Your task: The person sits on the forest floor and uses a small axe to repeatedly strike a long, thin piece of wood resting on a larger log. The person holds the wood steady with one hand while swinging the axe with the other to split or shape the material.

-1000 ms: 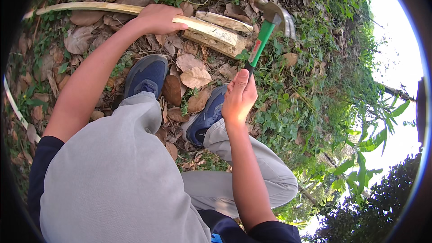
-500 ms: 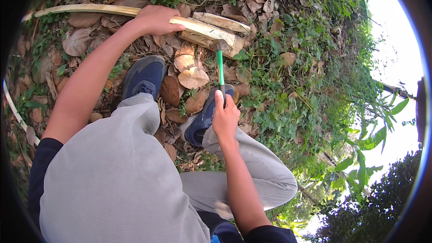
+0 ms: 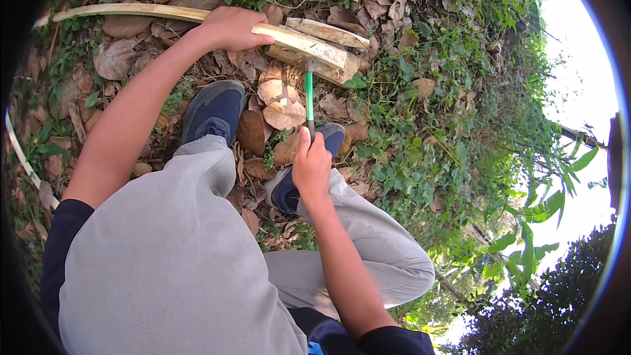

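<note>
My left hand (image 3: pixel 234 28) is closed around a long pale wooden strip (image 3: pixel 131 10), pressing it onto a wooden block (image 3: pixel 342 76) on the ground. The strip's right end rests over the block, and its left part curves away to the far left. Below it, my right hand (image 3: pixel 311 167) grips the black end of a green-handled hammer (image 3: pixel 309 95). The grey hammer head is at the strip's near edge, over the block; whether it touches the strip I cannot tell. Another split piece of wood (image 3: pixel 328 32) lies just behind the strip.
Dry brown leaves (image 3: pixel 284 114) and green plants (image 3: pixel 407 125) cover the ground. My blue shoes (image 3: pixel 213 112) stand close below the wood. A thin pale strip (image 3: pixel 23 158) lies at the far left edge. Thick foliage and a tree (image 3: pixel 545 207) rise at the right.
My right hand and the hammer have shifted left, so the head now sits further left along the strip's edge. My left hand keeps its hold on the strip.
</note>
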`<state>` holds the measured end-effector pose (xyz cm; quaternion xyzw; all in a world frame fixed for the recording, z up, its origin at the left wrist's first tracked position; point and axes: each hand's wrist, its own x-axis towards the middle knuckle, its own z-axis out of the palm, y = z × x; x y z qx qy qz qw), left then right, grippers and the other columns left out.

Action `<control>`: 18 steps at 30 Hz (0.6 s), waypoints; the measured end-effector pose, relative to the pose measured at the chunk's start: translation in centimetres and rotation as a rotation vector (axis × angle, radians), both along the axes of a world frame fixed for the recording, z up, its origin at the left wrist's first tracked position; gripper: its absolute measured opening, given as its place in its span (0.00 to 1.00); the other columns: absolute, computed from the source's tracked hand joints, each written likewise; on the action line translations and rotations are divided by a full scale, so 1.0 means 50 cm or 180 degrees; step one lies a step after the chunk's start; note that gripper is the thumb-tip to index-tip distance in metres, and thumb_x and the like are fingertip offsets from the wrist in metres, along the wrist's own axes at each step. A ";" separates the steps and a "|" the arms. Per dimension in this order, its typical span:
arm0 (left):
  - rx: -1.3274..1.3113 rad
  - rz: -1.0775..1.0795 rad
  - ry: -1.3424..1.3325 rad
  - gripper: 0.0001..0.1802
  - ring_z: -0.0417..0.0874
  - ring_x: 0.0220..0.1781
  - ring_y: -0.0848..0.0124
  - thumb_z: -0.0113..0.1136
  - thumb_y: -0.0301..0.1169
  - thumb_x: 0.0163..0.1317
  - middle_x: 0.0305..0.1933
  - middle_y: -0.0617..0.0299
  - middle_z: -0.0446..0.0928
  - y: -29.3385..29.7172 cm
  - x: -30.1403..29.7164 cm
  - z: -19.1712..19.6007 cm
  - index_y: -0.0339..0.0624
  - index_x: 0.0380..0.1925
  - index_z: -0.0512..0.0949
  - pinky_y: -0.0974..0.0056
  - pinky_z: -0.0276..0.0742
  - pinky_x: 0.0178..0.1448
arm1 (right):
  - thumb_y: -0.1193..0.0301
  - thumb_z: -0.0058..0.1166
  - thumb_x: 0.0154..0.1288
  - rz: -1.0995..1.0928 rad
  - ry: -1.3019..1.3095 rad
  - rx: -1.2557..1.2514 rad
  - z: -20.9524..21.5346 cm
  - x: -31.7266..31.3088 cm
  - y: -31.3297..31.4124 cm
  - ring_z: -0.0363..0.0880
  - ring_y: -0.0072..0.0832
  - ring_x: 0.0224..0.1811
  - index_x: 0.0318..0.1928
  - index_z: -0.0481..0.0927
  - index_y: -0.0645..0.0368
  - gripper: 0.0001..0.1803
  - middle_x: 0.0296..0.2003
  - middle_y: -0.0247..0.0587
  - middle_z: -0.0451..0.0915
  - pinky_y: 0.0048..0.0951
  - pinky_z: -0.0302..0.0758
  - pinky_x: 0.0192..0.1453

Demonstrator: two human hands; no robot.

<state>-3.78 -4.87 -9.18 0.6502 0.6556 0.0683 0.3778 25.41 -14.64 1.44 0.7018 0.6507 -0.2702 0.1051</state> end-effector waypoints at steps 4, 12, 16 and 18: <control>0.0084 0.0035 0.0089 0.32 0.86 0.54 0.54 0.54 0.63 0.68 0.49 0.56 0.86 0.003 0.006 -0.007 0.49 0.55 0.81 0.48 0.80 0.56 | 0.46 0.37 0.82 -0.0315 0.0055 -0.0376 -0.023 0.030 -0.085 0.77 0.67 0.35 0.39 0.76 0.67 0.33 0.29 0.65 0.80 0.59 0.69 0.40; 0.0080 0.0054 0.0038 0.32 0.86 0.54 0.54 0.54 0.63 0.68 0.50 0.56 0.86 0.002 0.003 -0.005 0.48 0.55 0.81 0.48 0.79 0.57 | 0.50 0.45 0.82 -0.1104 0.1283 -0.0037 0.114 -0.020 0.012 0.69 0.26 0.20 0.30 0.74 0.63 0.29 0.18 0.39 0.72 0.37 0.66 0.27; 0.0015 0.0036 0.0045 0.32 0.86 0.54 0.54 0.54 0.63 0.68 0.49 0.56 0.86 0.002 0.000 -0.005 0.48 0.54 0.81 0.48 0.79 0.56 | 0.51 0.43 0.84 -0.1300 0.2785 0.0634 0.191 -0.077 0.087 0.57 0.09 0.20 0.35 0.68 0.58 0.24 0.21 0.22 0.62 0.18 0.54 0.21; 0.0010 0.0031 0.0021 0.31 0.86 0.53 0.54 0.55 0.62 0.68 0.49 0.56 0.86 0.001 -0.001 -0.010 0.49 0.54 0.81 0.48 0.79 0.56 | 0.51 0.41 0.84 -0.1054 0.2971 0.0987 0.178 -0.083 0.100 0.58 0.11 0.19 0.36 0.69 0.57 0.23 0.21 0.23 0.62 0.20 0.56 0.22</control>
